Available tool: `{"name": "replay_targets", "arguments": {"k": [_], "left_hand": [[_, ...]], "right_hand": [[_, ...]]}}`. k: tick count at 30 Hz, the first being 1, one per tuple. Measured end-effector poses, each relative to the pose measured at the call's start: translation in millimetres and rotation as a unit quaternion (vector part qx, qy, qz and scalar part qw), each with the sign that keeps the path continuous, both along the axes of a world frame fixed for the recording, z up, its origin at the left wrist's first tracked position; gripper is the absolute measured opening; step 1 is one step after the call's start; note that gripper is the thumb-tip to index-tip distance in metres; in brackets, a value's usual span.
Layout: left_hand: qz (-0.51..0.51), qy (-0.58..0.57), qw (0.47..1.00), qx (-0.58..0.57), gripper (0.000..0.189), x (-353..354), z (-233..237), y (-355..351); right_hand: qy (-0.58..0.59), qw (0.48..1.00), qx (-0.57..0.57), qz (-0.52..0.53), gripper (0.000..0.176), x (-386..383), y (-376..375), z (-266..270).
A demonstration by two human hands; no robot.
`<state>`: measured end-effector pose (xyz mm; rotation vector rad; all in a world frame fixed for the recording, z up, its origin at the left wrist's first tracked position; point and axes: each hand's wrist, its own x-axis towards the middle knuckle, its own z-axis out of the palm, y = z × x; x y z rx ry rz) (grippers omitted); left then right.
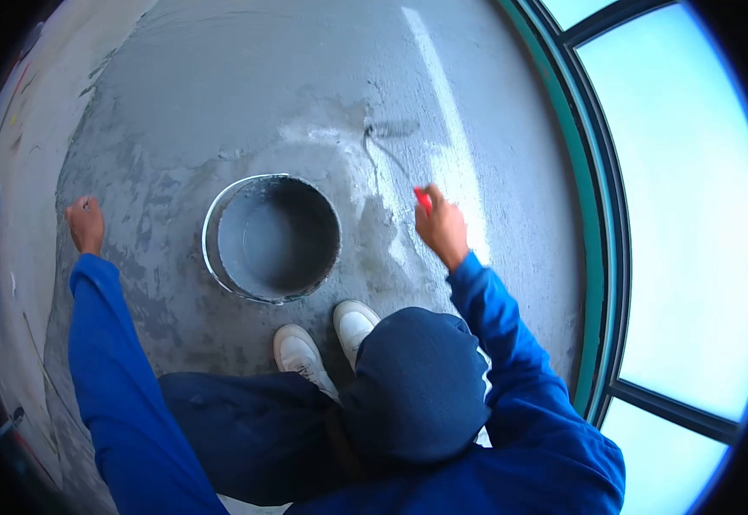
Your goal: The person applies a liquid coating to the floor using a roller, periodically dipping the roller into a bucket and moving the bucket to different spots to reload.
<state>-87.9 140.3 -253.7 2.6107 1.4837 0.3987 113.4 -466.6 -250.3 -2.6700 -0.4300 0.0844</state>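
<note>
My right hand [443, 227] is wrapped around the red handle of a paint roller [394, 129]. Its bent wire frame runs up to a grey, wet-looking roller head resting against the floor, slightly blurred. Left of it stands a bucket [331, 232] holding grey liquid, its wire bail lying over on the left side. Out to the left of the bucket, my left hand [86, 225] is held with curled fingers and shows nothing in it.
Wet grey coating [219, 77] covers much of the floor, with patchier areas around the bucket. My white shoes [298, 350] are just below the bucket. A green-edged window frame [593, 215] with bright panes runs along the right. Paler floor [26, 172] lies at left.
</note>
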Motion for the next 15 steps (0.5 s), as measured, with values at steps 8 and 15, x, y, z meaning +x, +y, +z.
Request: {"name": "replay_targets", "arguments": {"k": [8, 15], "left_hand": [[-0.051, 0.075, 0.995, -0.032, 0.039, 25.2, -14.8, 19.9], [-0.053, 0.037, 0.997, 0.034, 0.04, 20.0, -19.7, 17.2]], "right_hand": [[0.103, 0.993, -0.02, -0.051, 0.035, -198.0, -142.2, 26.7], [0.092, 0.992, -0.032, -0.085, 0.035, -266.9, -202.0, 29.5]]}}
